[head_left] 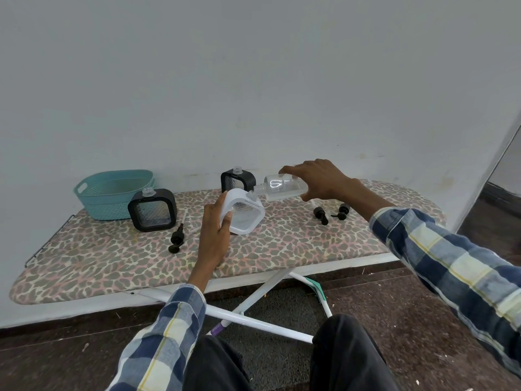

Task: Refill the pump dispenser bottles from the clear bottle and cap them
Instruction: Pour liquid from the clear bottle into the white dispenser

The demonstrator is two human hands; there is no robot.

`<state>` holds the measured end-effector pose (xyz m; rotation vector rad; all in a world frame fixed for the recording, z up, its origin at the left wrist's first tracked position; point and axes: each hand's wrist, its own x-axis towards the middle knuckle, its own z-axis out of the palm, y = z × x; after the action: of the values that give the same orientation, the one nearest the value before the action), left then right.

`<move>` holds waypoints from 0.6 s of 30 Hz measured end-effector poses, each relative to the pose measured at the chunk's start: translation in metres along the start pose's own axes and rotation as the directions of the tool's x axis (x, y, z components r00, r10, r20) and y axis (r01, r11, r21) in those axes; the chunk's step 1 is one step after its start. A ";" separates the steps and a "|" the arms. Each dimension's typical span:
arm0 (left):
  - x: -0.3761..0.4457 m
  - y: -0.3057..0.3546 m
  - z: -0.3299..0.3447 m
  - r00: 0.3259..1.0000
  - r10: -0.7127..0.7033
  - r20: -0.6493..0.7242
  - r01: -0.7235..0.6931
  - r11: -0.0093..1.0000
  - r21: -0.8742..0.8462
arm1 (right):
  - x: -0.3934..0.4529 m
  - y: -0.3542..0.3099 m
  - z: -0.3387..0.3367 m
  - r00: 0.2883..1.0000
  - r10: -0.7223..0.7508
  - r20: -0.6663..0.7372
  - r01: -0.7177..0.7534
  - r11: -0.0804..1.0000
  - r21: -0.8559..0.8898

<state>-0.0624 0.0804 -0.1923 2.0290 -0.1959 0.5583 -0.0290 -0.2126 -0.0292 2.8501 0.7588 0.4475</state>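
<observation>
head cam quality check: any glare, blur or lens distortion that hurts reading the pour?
Head view: soft, even light, faint shadows only. Wide-angle bowing curves the ironing board edge and the wall corner at right. Specular glints on the clear bottle hide its liquid level. The right hand and left hand look sharp, no motion blur; the white dispenser neck is small, and detail there is limited.

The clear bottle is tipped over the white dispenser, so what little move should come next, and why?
Probably tip the clear bottle a little more with the right hand. It lies almost level, mouth at the white dispenser neck, which the left hand holds tilted. Three pumps lie loose, so capping comes later.
</observation>
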 end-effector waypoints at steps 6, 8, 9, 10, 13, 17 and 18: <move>0.000 0.001 -0.001 1.000 0.003 0.001 -0.003 1.000 0.010 | 0.000 0.002 0.000 1.000 -0.006 -0.007 0.006 1.000 0.000; -0.001 0.001 -0.001 1.000 0.000 0.003 0.000 1.000 0.005 | 0.000 0.002 0.000 1.000 -0.007 -0.010 0.007 1.000 -0.002; -0.001 0.001 -0.001 1.000 -0.001 0.003 0.001 1.000 0.003 | 0.000 0.002 0.000 1.000 -0.006 -0.010 0.006 1.000 -0.003; -0.001 0.001 -0.001 1.000 -0.001 0.003 0.001 1.000 0.004 | 0.000 0.002 -0.001 1.000 -0.005 -0.009 0.005 1.000 -0.002; -0.001 0.001 -0.001 1.000 -0.003 0.004 0.003 1.000 0.001 | 0.001 0.002 0.000 1.000 -0.003 -0.012 0.003 1.000 -0.001; -0.001 0.000 0.000 1.000 -0.006 0.004 0.006 1.000 0.011 | 0.002 0.002 0.001 1.000 -0.004 -0.014 0.004 1.000 -0.001; -0.001 0.001 0.000 1.000 -0.009 0.003 0.009 1.000 0.009 | 0.002 0.002 0.002 1.000 -0.005 -0.014 0.005 1.000 0.000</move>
<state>-0.0633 0.0803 -0.1920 2.0387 -0.1858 0.5516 -0.0256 -0.2136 -0.0303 2.8471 0.7679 0.4678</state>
